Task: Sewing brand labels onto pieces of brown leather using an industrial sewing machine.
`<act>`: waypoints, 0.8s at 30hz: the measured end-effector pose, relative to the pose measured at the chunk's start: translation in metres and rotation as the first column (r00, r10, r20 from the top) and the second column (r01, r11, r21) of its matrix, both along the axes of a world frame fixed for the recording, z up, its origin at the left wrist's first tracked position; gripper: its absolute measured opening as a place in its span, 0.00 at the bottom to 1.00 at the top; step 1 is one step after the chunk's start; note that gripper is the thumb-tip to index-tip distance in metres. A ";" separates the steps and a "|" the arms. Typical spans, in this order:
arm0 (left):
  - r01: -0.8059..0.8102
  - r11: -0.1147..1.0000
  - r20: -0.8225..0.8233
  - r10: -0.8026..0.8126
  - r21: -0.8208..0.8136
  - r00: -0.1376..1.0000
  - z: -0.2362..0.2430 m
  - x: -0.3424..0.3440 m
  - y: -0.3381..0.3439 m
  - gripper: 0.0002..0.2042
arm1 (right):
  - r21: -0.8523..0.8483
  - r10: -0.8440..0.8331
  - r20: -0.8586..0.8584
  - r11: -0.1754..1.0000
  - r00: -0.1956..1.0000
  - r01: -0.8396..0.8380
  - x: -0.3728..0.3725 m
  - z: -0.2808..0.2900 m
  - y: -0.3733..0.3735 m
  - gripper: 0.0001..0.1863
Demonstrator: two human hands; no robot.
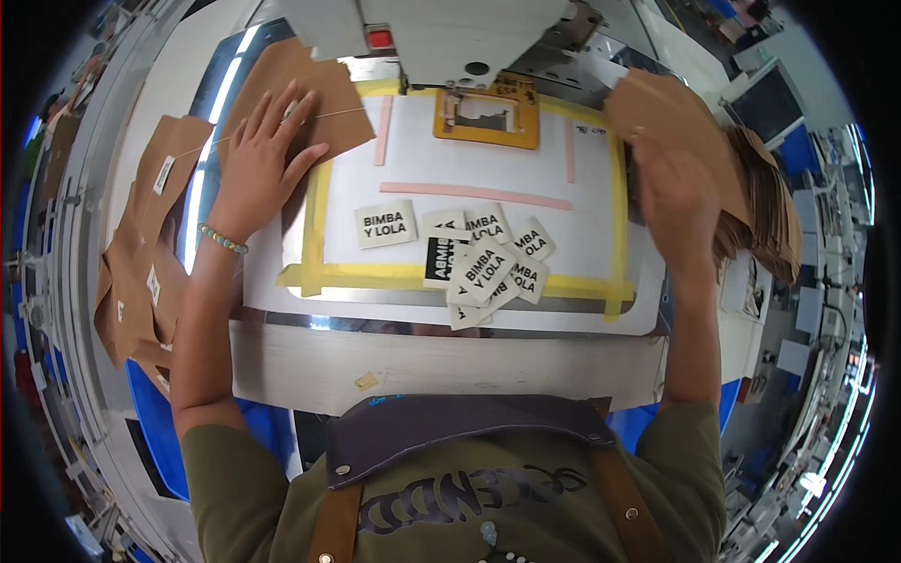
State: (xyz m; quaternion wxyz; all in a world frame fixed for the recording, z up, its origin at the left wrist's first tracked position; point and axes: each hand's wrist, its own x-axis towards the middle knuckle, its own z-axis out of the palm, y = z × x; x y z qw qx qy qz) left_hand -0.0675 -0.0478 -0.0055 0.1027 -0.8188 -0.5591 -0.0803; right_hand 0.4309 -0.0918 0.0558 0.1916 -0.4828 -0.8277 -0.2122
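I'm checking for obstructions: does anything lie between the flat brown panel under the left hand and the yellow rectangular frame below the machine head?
Between the flat brown panel and yellow rectangular frame, a narrow pink strip and some yellow tape lie, seemingly flat, on the white board. Nothing taller shows in that gap.

I wear an olive-green T-shirt [554, 530] with short sleeves [230, 474] and dark, flowing lettering [422, 509] across its front. Over it sits a dark purple-grey apron bib [469, 427], edged with pale stitching and marked by a small blue scribble [385, 401]. Brown straps [340, 521] carry round metal studs [632, 513]. A pastel beaded bracelet [223, 241] circles the wrist of my left hand [266, 155].
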 end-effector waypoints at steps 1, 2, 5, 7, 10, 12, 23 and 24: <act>-0.062 0.998 0.039 0.063 -0.034 0.997 -0.020 -0.012 0.008 0.35 | 0.062 0.158 0.041 0.985 0.987 -0.160 -0.012 -0.005 0.005 0.11; -0.049 0.999 0.066 0.048 0.002 0.997 -0.024 -0.018 0.013 0.35 | 0.057 0.202 0.054 0.977 0.978 -0.205 -0.020 -0.015 0.007 0.12; 0.012 0.986 -0.056 -0.002 0.164 0.998 -0.008 -0.008 0.015 0.33 | -0.001 0.260 0.086 0.965 0.962 -0.261 -0.035 -0.028 0.008 0.11; 0.171 0.964 -0.053 -0.163 0.205 0.985 0.013 0.017 0.003 0.28 | -0.052 0.290 0.097 0.957 0.952 -0.286 -0.045 -0.032 0.011 0.10; 0.331 0.937 0.209 -0.347 0.112 0.914 0.026 0.058 -0.024 0.25 | -0.095 0.424 0.129 0.905 0.896 -0.415 -0.068 -0.037 0.023 0.06; 0.409 0.908 0.252 -0.419 0.094 0.872 0.032 0.085 -0.036 0.26 | -0.027 0.543 0.166 0.837 0.823 -0.547 -0.085 -0.040 0.030 0.05; 0.568 0.823 0.425 -0.502 -0.033 0.753 0.041 0.110 -0.059 0.25 | -0.126 0.411 0.280 0.912 0.868 -0.391 -0.059 -0.034 0.009 0.09; 0.570 0.821 0.426 -0.504 -0.032 0.751 0.041 0.112 -0.060 0.25 | -0.131 0.456 0.231 0.890 0.859 -0.437 -0.058 -0.036 0.009 0.10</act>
